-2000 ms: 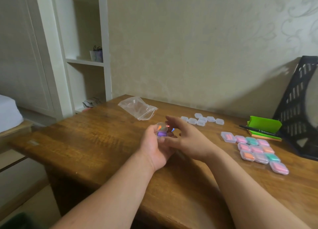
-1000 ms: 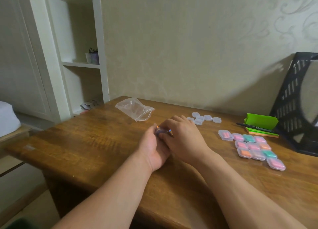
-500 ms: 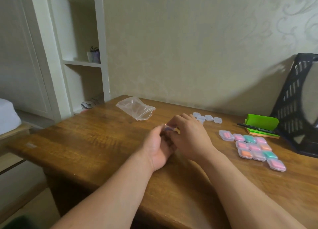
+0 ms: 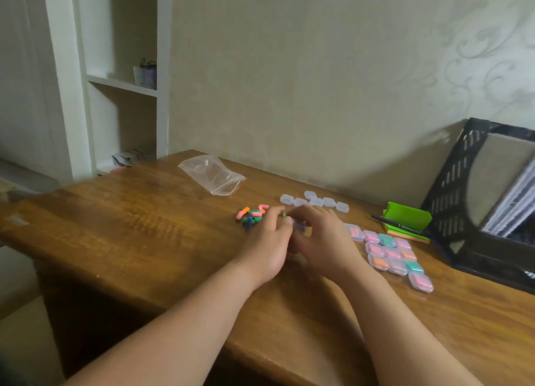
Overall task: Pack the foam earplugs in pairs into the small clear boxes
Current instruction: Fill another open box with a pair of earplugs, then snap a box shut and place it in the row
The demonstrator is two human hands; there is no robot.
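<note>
Pinching a blurred small clear box point(image 4: 299, 225) between them, left hand point(image 4: 269, 242) and right hand point(image 4: 322, 240) meet over the table point(image 4: 144, 226). Loose foam earplugs point(image 4: 251, 214) lie just beside the left hand; filled boxes point(image 4: 390, 255) sit rightward.

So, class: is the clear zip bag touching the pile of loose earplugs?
Apart. The head view shows bare tabletop between the zip bag and the earplug pile.

Over the wooden table point(image 4: 130, 226), the left hand point(image 4: 267, 246) and right hand point(image 4: 321, 240) meet, fingers curled on what seems a small clear box point(image 4: 299, 225). Loose earplugs point(image 4: 252, 214) lie just beside the left hand.
</note>
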